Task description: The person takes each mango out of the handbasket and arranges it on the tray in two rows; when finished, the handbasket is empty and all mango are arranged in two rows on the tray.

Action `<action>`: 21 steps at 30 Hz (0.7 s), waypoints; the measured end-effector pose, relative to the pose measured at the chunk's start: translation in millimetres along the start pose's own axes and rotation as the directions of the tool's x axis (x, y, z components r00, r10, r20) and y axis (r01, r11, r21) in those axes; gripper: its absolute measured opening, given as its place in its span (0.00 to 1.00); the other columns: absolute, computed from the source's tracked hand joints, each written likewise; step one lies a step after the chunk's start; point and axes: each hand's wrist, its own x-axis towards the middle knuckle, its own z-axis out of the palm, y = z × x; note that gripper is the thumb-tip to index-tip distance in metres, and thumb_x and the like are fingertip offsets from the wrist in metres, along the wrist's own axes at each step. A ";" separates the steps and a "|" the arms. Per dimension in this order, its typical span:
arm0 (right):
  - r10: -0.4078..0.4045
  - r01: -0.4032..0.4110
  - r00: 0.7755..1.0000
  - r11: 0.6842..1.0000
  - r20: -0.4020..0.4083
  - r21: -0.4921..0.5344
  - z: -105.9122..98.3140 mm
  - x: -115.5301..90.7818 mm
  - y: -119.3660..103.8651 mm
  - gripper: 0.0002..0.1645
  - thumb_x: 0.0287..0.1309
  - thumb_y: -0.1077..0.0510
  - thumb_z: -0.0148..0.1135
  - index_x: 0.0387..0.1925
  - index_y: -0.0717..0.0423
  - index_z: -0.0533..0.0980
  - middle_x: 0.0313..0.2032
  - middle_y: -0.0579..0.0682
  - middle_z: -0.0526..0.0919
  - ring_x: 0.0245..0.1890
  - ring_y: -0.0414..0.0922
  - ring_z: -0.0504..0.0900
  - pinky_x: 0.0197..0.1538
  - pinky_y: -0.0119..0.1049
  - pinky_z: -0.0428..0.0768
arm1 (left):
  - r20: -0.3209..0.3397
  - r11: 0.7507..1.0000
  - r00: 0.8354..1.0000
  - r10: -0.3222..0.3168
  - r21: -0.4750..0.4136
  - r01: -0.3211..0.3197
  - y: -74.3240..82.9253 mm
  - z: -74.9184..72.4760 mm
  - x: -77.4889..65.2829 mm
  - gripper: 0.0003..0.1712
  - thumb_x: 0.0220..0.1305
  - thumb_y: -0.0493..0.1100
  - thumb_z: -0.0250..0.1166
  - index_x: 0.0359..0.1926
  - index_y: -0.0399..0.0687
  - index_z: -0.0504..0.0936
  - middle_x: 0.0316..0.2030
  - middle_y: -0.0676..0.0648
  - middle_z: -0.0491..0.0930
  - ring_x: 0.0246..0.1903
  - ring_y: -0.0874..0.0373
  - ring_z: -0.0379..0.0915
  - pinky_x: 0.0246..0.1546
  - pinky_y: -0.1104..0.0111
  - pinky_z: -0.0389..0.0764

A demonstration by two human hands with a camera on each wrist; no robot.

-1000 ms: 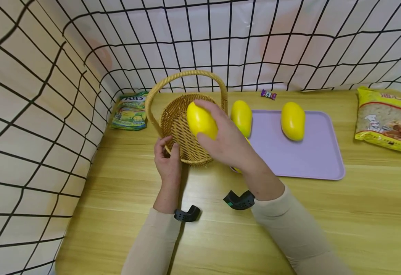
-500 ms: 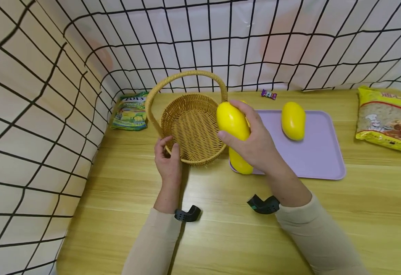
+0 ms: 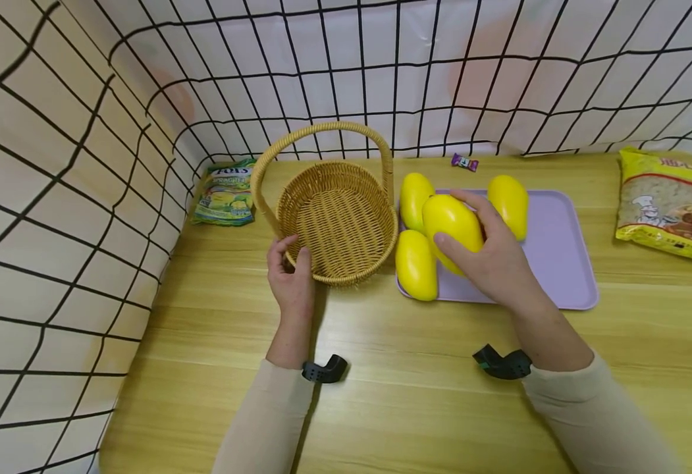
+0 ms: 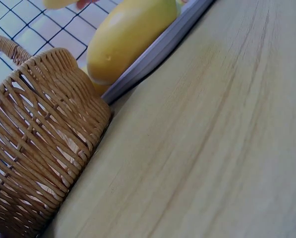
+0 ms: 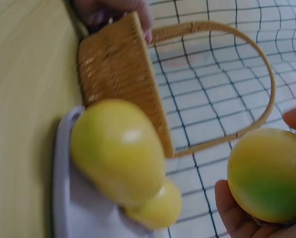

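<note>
My left hand (image 3: 291, 276) grips the near-left rim of a round wicker basket (image 3: 336, 230) with a tall arched handle. No fruit lies in the basket in the head view. My right hand (image 3: 500, 263) holds a yellow mango (image 3: 451, 224) over the left part of a lilac tray (image 3: 559, 270). In the right wrist view, fingers and thumb wrap the held mango (image 5: 269, 176), whose facing end is greenish. Two mangoes rest at the tray's left edge, a rear mango (image 3: 415, 197) and a front mango (image 3: 417, 266). Another mango (image 3: 508, 204) sits at the tray's back.
A green candy bag (image 3: 226, 192) lies left of the basket. Behind the tray is a small purple wrapped candy (image 3: 464, 162). A yellow food packet (image 3: 671, 207) lies at the far right. A cloth with black grid lines (image 3: 405, 72) rises behind the wooden table (image 3: 381, 395).
My right hand has carried the mango from over the basket rightward to over the tray, uncovering the mangoes at its left edge. My left hand has stayed at the basket rim.
</note>
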 end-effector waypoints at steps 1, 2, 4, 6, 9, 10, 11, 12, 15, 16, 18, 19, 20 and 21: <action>0.019 -0.019 1.000 1.000 -0.003 -0.004 -2.9 -0.4 3.6 0.41 0.64 0.43 0.66 0.74 0.24 0.59 0.67 0.48 0.68 0.55 0.51 0.70 0.52 0.45 0.74 | -0.001 1.000 1.000 0.001 0.001 -0.001 -0.2 0.1 0.0 0.20 0.63 0.35 0.61 0.54 0.26 0.75 0.74 0.41 0.63 0.79 0.50 0.49 0.79 0.56 0.53; 0.039 -0.039 0.999 0.999 -0.005 -0.014 -5.5 -0.6 7.1 0.43 0.62 0.41 0.68 0.74 0.23 0.58 0.67 0.48 0.68 0.54 0.51 0.69 0.51 0.45 0.73 | -0.001 1.000 1.000 0.002 0.002 -0.002 -0.5 0.1 0.0 0.20 0.63 0.35 0.61 0.54 0.26 0.75 0.73 0.41 0.64 0.79 0.50 0.49 0.79 0.56 0.52; 0.078 -0.078 0.997 0.996 -0.009 -0.045 -10.8 -1.0 13.9 0.46 0.60 0.38 0.70 0.75 0.22 0.57 0.68 0.49 0.68 0.55 0.51 0.69 0.50 0.44 0.73 | -0.002 1.000 1.000 0.005 0.003 -0.005 -1.0 0.0 0.0 0.20 0.63 0.35 0.61 0.54 0.27 0.76 0.73 0.41 0.64 0.79 0.50 0.49 0.79 0.56 0.52; 0.106 -0.107 0.994 0.991 -0.016 -0.076 -16.2 -1.3 19.7 0.49 0.58 0.37 0.71 0.76 0.23 0.56 0.69 0.52 0.68 0.55 0.53 0.69 0.49 0.44 0.72 | -0.001 1.000 1.000 0.010 0.007 -0.010 -1.4 0.0 0.0 0.20 0.63 0.36 0.61 0.54 0.27 0.76 0.73 0.41 0.65 0.78 0.51 0.49 0.79 0.56 0.53; 0.138 -0.139 0.990 0.983 -0.017 -0.122 -25.3 -2.1 27.4 0.52 0.58 0.36 0.70 0.78 0.27 0.54 0.68 0.57 0.68 0.55 0.55 0.69 0.49 0.44 0.70 | 0.004 1.000 1.000 0.019 0.012 -0.019 -2.0 0.0 0.0 0.20 0.63 0.36 0.62 0.53 0.27 0.76 0.72 0.41 0.65 0.78 0.51 0.49 0.79 0.56 0.53; 0.145 -0.146 0.989 0.979 -0.012 -0.141 -28.5 -2.2 29.7 0.52 0.58 0.35 0.70 0.78 0.29 0.54 0.66 0.59 0.68 0.55 0.56 0.69 0.49 0.44 0.70 | 0.006 1.000 1.000 0.023 0.015 -0.023 -2.1 0.0 0.1 0.20 0.63 0.36 0.62 0.53 0.27 0.76 0.72 0.41 0.66 0.78 0.51 0.50 0.79 0.57 0.53; 0.155 -0.154 0.988 0.975 -0.004 -0.161 -31.8 -2.1 31.9 0.52 0.59 0.34 0.69 0.78 0.30 0.54 0.66 0.60 0.69 0.56 0.56 0.69 0.50 0.45 0.70 | 0.007 1.000 1.000 0.026 0.015 -0.026 -2.2 -0.1 0.1 0.19 0.63 0.35 0.62 0.53 0.27 0.76 0.71 0.41 0.66 0.78 0.51 0.50 0.79 0.57 0.53; 0.162 -0.159 0.987 0.970 0.004 -0.182 -35.2 -1.8 34.2 0.52 0.59 0.34 0.68 0.79 0.31 0.53 0.65 0.61 0.69 0.56 0.57 0.69 0.50 0.45 0.70 | 0.008 0.999 1.000 0.030 0.016 -0.030 -2.2 -0.1 0.2 0.19 0.63 0.35 0.62 0.53 0.28 0.76 0.71 0.40 0.67 0.78 0.51 0.50 0.79 0.57 0.53; 0.187 -0.172 0.982 0.954 0.039 -0.248 -45.8 0.8 40.8 0.52 0.61 0.31 0.64 0.80 0.34 0.51 0.66 0.65 0.68 0.57 0.59 0.69 0.51 0.49 0.71 | 0.011 0.999 0.999 0.033 0.014 -0.033 -2.2 -0.3 0.4 0.19 0.62 0.35 0.62 0.53 0.28 0.77 0.70 0.40 0.67 0.78 0.51 0.51 0.79 0.57 0.53; 0.194 -0.174 0.980 0.949 0.049 -0.263 -49.2 1.9 42.9 0.53 0.62 0.31 0.63 0.80 0.35 0.50 0.67 0.66 0.67 0.58 0.60 0.68 0.51 0.50 0.72 | 0.012 0.999 0.999 0.032 0.013 -0.032 -2.1 -0.3 0.6 0.19 0.62 0.35 0.62 0.53 0.28 0.76 0.70 0.40 0.67 0.78 0.51 0.51 0.79 0.57 0.53; 0.205 -0.176 0.976 0.940 0.072 -0.290 -55.8 3.6 46.3 0.54 0.63 0.30 0.61 0.81 0.37 0.48 0.68 0.67 0.66 0.58 0.61 0.68 0.51 0.50 0.71 | 0.011 1.000 1.000 0.026 0.012 -0.027 -1.9 -0.7 0.4 0.20 0.63 0.35 0.61 0.53 0.27 0.76 0.71 0.41 0.67 0.78 0.51 0.50 0.79 0.57 0.53; 0.212 -0.177 0.973 0.938 0.087 -0.298 -59.0 4.4 48.6 0.54 0.63 0.30 0.60 0.81 0.37 0.47 0.69 0.68 0.65 0.58 0.61 0.68 0.51 0.49 0.72 | 0.010 1.000 1.000 0.024 0.011 -0.024 -2.0 -0.8 0.5 0.20 0.63 0.35 0.61 0.53 0.27 0.76 0.71 0.41 0.66 0.78 0.51 0.50 0.79 0.57 0.53; 0.217 -0.177 0.971 0.936 0.102 -0.306 -62.1 5.2 50.9 0.54 0.63 0.30 0.60 0.82 0.37 0.46 0.68 0.69 0.65 0.58 0.61 0.68 0.50 0.49 0.72 | 0.008 1.000 1.000 0.021 0.012 -0.021 -2.2 -0.9 0.6 0.20 0.63 0.35 0.61 0.53 0.27 0.76 0.71 0.41 0.66 0.78 0.51 0.50 0.79 0.57 0.53; 0.220 -0.175 0.969 0.935 0.116 -0.310 -65.0 5.8 53.6 0.55 0.63 0.30 0.60 0.82 0.37 0.46 0.68 0.69 0.65 0.58 0.62 0.68 0.49 0.48 0.71 | 0.009 1.000 1.000 0.021 0.011 -0.021 -2.4 -0.9 0.7 0.20 0.63 0.35 0.61 0.53 0.27 0.76 0.71 0.41 0.66 0.78 0.51 0.50 0.79 0.57 0.52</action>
